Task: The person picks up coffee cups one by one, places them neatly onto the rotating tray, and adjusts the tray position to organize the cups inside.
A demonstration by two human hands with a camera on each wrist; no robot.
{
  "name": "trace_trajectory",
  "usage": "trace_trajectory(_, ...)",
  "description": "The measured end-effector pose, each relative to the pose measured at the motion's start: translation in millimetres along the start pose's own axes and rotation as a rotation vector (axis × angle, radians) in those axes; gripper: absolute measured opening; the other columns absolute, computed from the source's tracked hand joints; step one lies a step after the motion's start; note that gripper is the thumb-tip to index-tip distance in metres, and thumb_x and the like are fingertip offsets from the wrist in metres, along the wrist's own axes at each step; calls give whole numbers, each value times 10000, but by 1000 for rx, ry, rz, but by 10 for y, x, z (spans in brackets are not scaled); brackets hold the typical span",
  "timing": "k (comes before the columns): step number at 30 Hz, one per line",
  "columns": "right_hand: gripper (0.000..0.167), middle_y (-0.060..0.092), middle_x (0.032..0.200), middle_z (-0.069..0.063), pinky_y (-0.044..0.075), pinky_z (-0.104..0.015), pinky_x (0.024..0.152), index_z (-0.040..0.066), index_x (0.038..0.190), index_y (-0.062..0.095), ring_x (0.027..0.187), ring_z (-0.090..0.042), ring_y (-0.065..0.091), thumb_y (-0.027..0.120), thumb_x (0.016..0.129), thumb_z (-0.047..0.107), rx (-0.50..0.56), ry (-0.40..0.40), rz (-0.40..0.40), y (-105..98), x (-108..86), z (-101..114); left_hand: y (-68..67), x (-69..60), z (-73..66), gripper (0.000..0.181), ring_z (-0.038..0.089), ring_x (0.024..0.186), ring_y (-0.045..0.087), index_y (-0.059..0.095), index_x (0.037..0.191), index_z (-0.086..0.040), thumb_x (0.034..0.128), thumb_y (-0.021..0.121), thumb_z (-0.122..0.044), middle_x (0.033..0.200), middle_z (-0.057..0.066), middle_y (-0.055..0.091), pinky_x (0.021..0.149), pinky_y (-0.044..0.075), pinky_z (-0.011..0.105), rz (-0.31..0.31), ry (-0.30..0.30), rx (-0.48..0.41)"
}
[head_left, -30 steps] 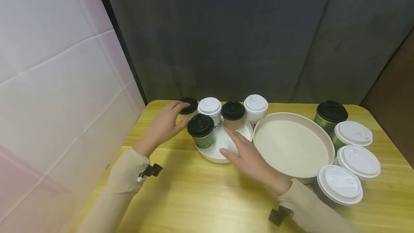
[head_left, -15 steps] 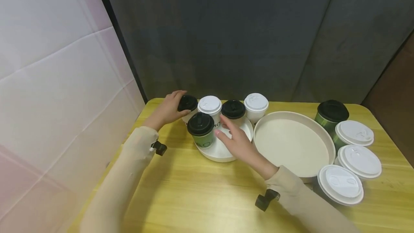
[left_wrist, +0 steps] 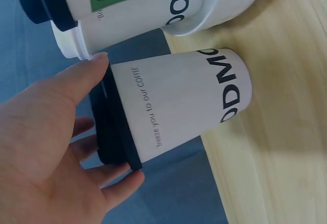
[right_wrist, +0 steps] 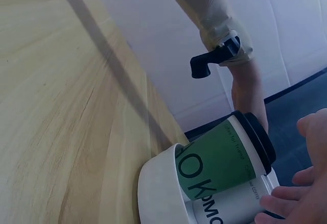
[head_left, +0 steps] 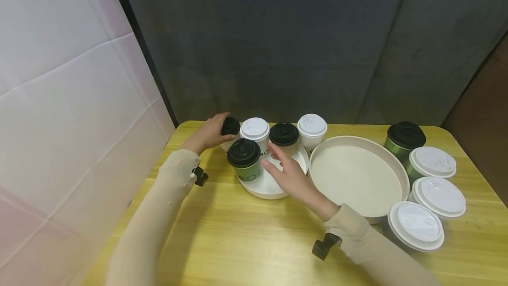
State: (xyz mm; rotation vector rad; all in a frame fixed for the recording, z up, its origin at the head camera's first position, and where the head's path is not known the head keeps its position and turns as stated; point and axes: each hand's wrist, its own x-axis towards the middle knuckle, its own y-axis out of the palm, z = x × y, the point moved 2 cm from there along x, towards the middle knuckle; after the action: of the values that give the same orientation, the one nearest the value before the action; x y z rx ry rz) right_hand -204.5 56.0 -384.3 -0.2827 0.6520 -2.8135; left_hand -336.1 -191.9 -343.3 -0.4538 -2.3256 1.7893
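Note:
My left hand holds a white paper coffee cup by its black lid, thumb on one side and fingers on the other. That cup stands on the table at the left of the round white tray. Over the tray my right hand reaches with fingers extended, close to a white-lidded cup. A green cup with a black lid sits at the tray's front left. Behind my right fingertips is a brown cup with a black lid. Whether those fingertips touch any cup, I cannot tell.
A larger round cream tray lies right of the white one. Several lidded cups curve along its right side, among them a black-lidded green cup. Another white-lidded cup stands at the back. A dark partition rises behind the table.
My left hand has moved forward and closed on the black lid of the far-left cup. My right hand has shifted slightly left and forward, toward the cups on the white tray.

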Motion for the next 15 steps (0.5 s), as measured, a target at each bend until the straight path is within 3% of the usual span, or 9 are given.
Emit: trace_trajectory(15,614,432,1559,-92,405,-486,1150,124,1539,346,1392,-290,480,547,1005,353,-3,4,1,15,-25,-35,41,13,19,748,415,1321,435,359,1502,-71,912,690,-390,1521,212,399,1114,416,553,-44,16,35)
